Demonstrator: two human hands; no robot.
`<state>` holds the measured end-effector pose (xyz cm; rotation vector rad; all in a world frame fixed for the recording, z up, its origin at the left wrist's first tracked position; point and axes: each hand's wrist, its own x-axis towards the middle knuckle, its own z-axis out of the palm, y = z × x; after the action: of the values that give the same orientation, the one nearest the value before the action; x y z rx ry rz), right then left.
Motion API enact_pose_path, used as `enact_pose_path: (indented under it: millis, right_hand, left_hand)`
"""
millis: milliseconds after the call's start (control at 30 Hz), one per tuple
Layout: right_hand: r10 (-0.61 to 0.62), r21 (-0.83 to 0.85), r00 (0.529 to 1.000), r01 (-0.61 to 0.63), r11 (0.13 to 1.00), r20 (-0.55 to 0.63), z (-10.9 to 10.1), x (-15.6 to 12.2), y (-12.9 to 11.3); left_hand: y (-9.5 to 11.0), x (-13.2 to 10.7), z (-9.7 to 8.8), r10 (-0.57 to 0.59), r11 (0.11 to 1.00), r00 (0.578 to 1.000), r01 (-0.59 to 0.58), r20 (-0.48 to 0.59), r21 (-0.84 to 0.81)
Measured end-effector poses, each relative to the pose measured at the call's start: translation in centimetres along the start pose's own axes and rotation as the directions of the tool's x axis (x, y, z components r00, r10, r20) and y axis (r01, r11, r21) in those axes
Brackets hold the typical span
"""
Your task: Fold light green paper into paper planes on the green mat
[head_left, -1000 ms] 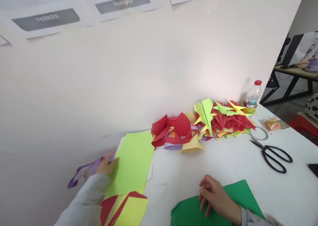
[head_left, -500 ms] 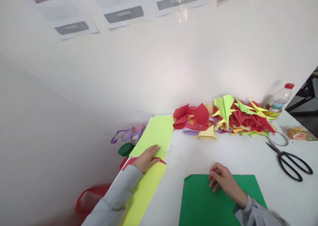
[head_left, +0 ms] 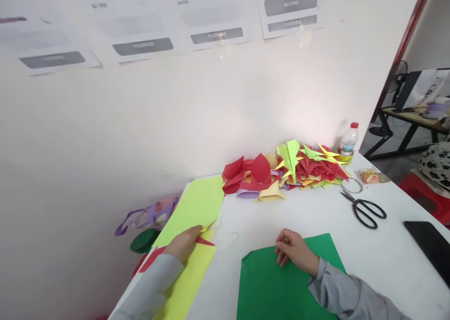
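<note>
My left hand (head_left: pixel 184 243) is at the near edge of the light green paper (head_left: pixel 197 200), its fingers closed on that edge, which is slightly raised. Under my left hand and forearm lie yellow paper (head_left: pixel 191 271) and a strip of red paper (head_left: pixel 152 259). The left fingertips are partly hidden. My right hand (head_left: pixel 293 249) rests over the top edge of a dark green sheet (head_left: pixel 274 287); its fingers are curled in with the thumb against them, and nothing shows between them. One corner of the dark green sheet is bent.
Folded red paper pieces (head_left: pixel 260 172) and a pile of pointed paper shapes (head_left: pixel 309 165) stand along the wall. Black-handled scissors (head_left: pixel 365 210), a ring (head_left: pixel 352 185), a packaged snack (head_left: pixel 371 175), a bottle (head_left: pixel 349 142) and a black phone-like slab (head_left: pixel 431 247) lie rightward. Purple ribbon-like strips (head_left: pixel 151 215) hang at left.
My view has turned to the right. My left hand has gone from lying spread on the light green paper to closing on its near edge. My right hand stays on the dark green sheet.
</note>
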<state>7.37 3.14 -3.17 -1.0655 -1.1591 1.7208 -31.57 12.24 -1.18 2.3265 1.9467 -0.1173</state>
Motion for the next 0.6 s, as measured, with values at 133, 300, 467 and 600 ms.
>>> enact_pose_path:
  millis: [133, 300, 467, 600]
  right_hand:
    - [-0.02, -0.002, 1.0, 0.02, 1.0, 0.009, 0.1, 0.0, 0.1]
    - [-0.04, -0.019, 0.999, 0.041, 0.999, 0.028, 0.0, 0.1, 0.1]
    - [-0.042, -0.056, 0.998, 0.045, 0.997, 0.055, -0.3, 0.3, 0.3]
    - [-0.056, -0.132, 0.996, 0.066, 0.989, 0.075, -0.1, 0.3, 0.4]
  left_hand:
    - [-0.4, 0.1, -0.6, -0.054, 0.998, 0.998, 0.055, -0.035, 0.021]
    - [-0.7, 0.2, -1.4, -0.087, 0.996, 0.989, 0.087, -0.123, -0.006]
    - [0.0, 0.3, -2.2, 0.014, 0.992, 0.996, -0.025, -0.09, -0.12]
    - [0.6, 0.0, -2.6, 0.057, 0.972, 0.994, -0.076, -0.088, -0.224]
